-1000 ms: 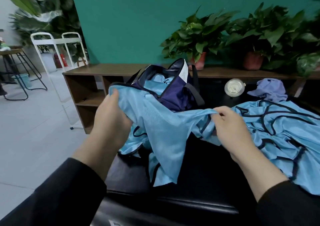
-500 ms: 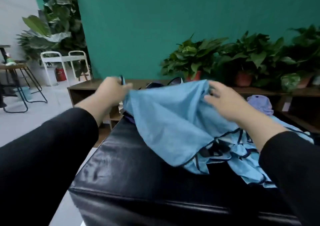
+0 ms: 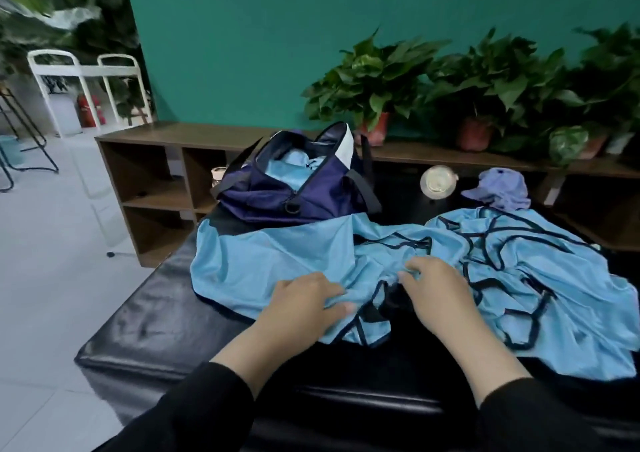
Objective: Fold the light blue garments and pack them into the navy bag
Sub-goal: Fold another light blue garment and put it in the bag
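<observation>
Spreading a light blue mesh garment with navy trim (image 3: 277,261) flat on the black padded bench (image 3: 145,327), the person works with both hands low on its near edge. The left hand (image 3: 304,309) pinches a bunch of the cloth between thumb and fingers; the right hand (image 3: 436,289) lies on the fabric with fingers bent into its folds, though whether it actually grips cannot be told.

Judging by the layout, the task is partway through: the open navy fabric bag (image 3: 294,192), standing just behind the spread garment, already holds some light blue cloth, while this piece is not yet folded and a rumpled heap of more light blue garments (image 3: 540,271) waits to the right, overlapping it.

Beyond the heap lie a lilac cap (image 3: 502,188) and a clear round container (image 3: 438,181), apart from the bag. The tangled navy-edged straps where the two piles meet look likeliest to hamper a clean fold.
</observation>
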